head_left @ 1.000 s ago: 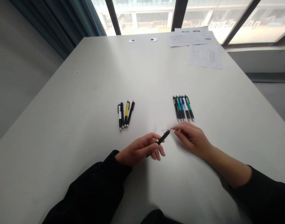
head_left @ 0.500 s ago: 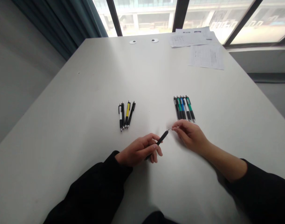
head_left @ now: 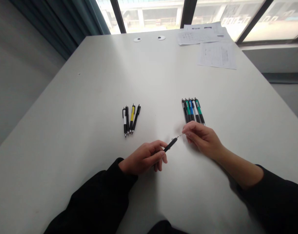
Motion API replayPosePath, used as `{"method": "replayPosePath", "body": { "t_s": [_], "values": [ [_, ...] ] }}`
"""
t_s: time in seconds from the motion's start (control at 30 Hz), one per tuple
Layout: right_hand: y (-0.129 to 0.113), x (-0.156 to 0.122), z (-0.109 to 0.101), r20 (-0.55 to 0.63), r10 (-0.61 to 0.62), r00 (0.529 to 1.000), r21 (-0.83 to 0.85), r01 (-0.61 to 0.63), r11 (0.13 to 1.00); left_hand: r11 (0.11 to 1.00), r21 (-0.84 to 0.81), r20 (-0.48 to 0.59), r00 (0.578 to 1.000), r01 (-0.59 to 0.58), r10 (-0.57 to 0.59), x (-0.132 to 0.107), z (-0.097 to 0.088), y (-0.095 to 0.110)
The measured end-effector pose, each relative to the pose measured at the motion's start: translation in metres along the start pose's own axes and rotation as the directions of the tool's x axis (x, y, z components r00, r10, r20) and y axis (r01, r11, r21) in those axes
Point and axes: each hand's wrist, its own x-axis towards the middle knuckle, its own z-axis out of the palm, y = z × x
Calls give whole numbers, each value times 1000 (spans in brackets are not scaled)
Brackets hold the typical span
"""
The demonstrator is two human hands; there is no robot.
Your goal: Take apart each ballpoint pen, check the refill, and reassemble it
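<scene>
My left hand is closed round a black pen barrel that points up and right. My right hand pinches a thin small part at the barrel's open tip; I cannot make out what the part is. Both hands hover low over the white table. A row of several pens with green, blue and white bodies lies just beyond my right hand. A smaller group of pens, one yellow, lies to the left of my left hand.
Loose printed sheets lie at the far right of the table near the window. Two small round white discs sit at the far edge. A dark curtain hangs at the back left.
The barrel's tip and my right fingers were together half a second ago; now a thin part shows between them. Both hands shifted slightly.
</scene>
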Motion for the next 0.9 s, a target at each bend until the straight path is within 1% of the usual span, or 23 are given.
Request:
{"method": "replayPosePath", "body": {
  "t_s": [0.2, 0.37, 0.5, 0.6, 0.77, 0.9],
  "values": [
    [-2, 1, 1, 21, -29, 999, -24, 30, 999, 1000, 28, -5, 1000, -1, 1, 0, 0, 2],
    [-1, 0, 0, -17, 7, 1000, -59, -8, 998, 1000, 14, -1, 1000, -1, 1, 0, 0, 1],
    [-2, 0, 0, 32, -29, 999, -81, 32, 996, 1000, 6, 1, 1000, -5, 5, 1, 0, 1],
    [-2, 1, 0, 74, -59, 995, -89, 66, 994, 999, 33, 3, 1000, 5, -5, 0, 0, 2],
    [-1, -1, -2, 92, -35, 995, -90, 44, 995, 998, 64, 2, 1000, 9, -9, 0, 0, 3],
    [-4, 0, -3, 117, -88, 989, -112, 101, 988, 998, 66, -4, 1000, 20, -20, 1, 0, 3]
  ]
}}
